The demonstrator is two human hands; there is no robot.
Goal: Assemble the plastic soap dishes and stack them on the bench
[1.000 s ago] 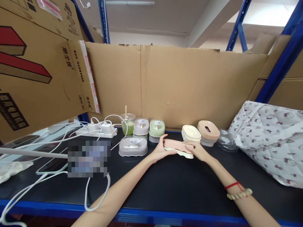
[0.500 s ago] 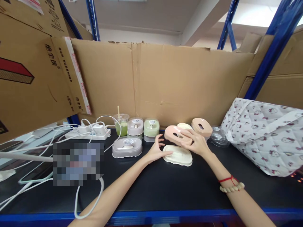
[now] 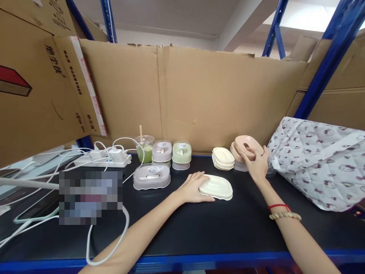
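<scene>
My left hand (image 3: 196,187) grips the left end of a cream oval tray (image 3: 218,186) with a wavy rim, which lies on the black table. Its thumb is along the near edge and its fingers reach over the far side. My right hand (image 3: 257,163) holds a pink oval dish (image 3: 248,145) with a slot in its middle. That dish sits over or just above a stack of similar pieces (image 3: 236,154); contact between them is hard to tell. Left of that stack stands a small pile of cream trays (image 3: 223,158).
Clear-lidded soap boxes, one grey (image 3: 151,176) and one green (image 3: 181,153), stand left of centre. Behind them are a cup of green drink (image 3: 145,148) and a power strip (image 3: 102,160) with white cables. A quilted bag (image 3: 322,167) leans at right. Cardboard (image 3: 199,95) walls the back.
My right hand has carried the pink dish right and back to the stack. My left hand has closed on the cream tray's left end. The cream pile behind is now uncovered.
</scene>
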